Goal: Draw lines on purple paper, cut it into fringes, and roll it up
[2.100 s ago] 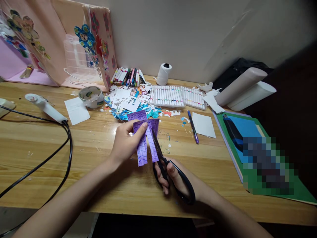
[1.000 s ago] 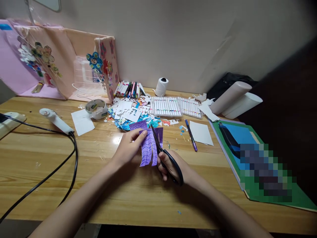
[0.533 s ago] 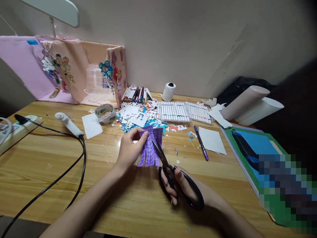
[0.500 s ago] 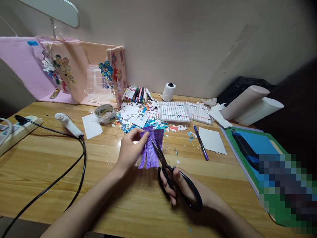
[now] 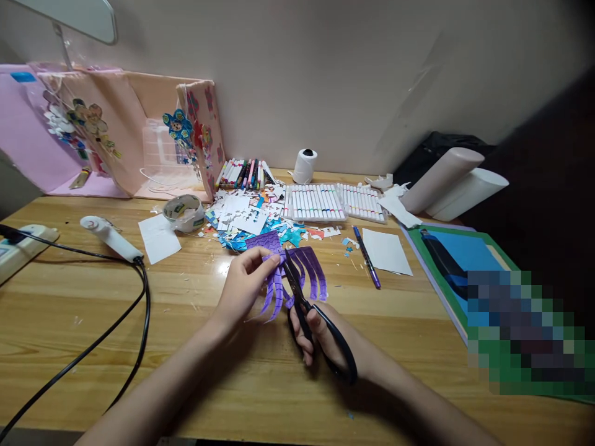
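Note:
My left hand (image 5: 244,279) pinches a piece of purple paper (image 5: 263,242) between thumb and fingers. Dark lines mark its surface, and long slits divide its near side into strips that hang and curl. In my right hand (image 5: 320,337) is a pair of black-handled scissors (image 5: 292,275), its blades pointing away from me and lying among the strips beside my left thumb. The blades are nearly closed. A second purple area (image 5: 312,260) with curved strips shows right of the blades; I cannot tell whether it joins the held part.
Paper scraps (image 5: 242,214) are heaped beyond my hands, near marker sets (image 5: 316,203) and a tape roll (image 5: 183,212). A purple pen (image 5: 367,257) and white paper (image 5: 387,251) lie to the right. A power strip (image 5: 28,251), a glue gun (image 5: 111,238) and black cables are at left.
The scissor blades have come closer together and sit deeper among the strips. The purple paper has shifted, its strips now spread to both sides of the blades. The whole view has swung slightly right.

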The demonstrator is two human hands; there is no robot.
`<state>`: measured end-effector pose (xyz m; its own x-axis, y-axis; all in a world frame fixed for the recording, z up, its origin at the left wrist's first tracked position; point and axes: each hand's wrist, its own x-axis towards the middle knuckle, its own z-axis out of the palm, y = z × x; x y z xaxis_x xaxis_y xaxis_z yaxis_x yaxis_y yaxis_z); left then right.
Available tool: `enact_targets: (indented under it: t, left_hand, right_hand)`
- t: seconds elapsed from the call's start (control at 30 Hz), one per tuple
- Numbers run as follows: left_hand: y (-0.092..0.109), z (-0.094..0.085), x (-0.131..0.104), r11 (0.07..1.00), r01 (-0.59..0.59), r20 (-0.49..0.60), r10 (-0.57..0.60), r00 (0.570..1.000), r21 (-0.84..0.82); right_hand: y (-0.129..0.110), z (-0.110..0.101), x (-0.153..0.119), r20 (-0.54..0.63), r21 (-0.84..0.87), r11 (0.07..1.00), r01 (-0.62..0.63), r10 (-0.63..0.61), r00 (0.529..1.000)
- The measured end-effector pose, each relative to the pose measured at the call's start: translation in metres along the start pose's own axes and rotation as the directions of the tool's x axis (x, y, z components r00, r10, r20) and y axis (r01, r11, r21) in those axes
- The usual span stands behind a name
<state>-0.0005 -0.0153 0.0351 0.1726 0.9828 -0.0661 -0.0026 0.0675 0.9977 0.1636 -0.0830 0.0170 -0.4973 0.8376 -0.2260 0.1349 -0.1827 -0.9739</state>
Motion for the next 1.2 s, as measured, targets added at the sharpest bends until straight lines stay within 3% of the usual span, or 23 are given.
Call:
enact_targets:
  t: [0.17, 0.4, 0.57, 0.87, 0.97, 1.07, 1.2]
  left_hand:
    - [0.004, -0.007, 0.006, 1.0, -0.018, 0.015, 0.018, 1.0, 0.0]
    - [0.005, 0.003, -0.001, 1.0, 0.025, 0.134, -0.025, 0.991, 0.0]
    - [0.002, 0.005, -0.001, 0.999, 0.034, 0.135, -0.032, 0.99, -0.011]
    - [0.004, 0.005, -0.001, 0.999, -0.032, 0.137, 0.027, 0.99, 0.032]
    - [0.002, 0.001, 0.001, 0.99, -0.095, 0.09, 0.085, 0.992, 0.106]
    - [0.0, -0.004, 0.004, 0.972, -0.152, -0.037, 0.161, 0.986, 0.179]
    - [-0.001, -0.01, 0.01, 0.99, -0.117, -0.185, 0.129, 0.974, 0.075]
  right_hand:
    - [-0.004, -0.005, -0.004, 0.021, -0.071, 0.997, 0.025, -0.024, 0.999]
    - [-0.002, -0.005, -0.002, -0.003, -0.149, 0.983, 0.106, -0.108, 0.994]
    - [-0.002, -0.005, 0.001, -0.055, -0.209, 0.966, 0.15, -0.164, 0.985]
    - [0.011, -0.006, 0.0, -0.06, -0.11, 0.988, 0.107, -0.115, 0.992]
    - [0.004, -0.01, -0.004, -0.011, -0.068, 0.996, 0.06, -0.061, 0.998]
    - [-0.003, -0.014, -0.008, 0.068, 0.019, 0.999, -0.038, 0.036, 0.997]
    - [-0.009, -0.016, -0.011, 0.114, 0.052, 0.996, -0.078, 0.071, 0.991]
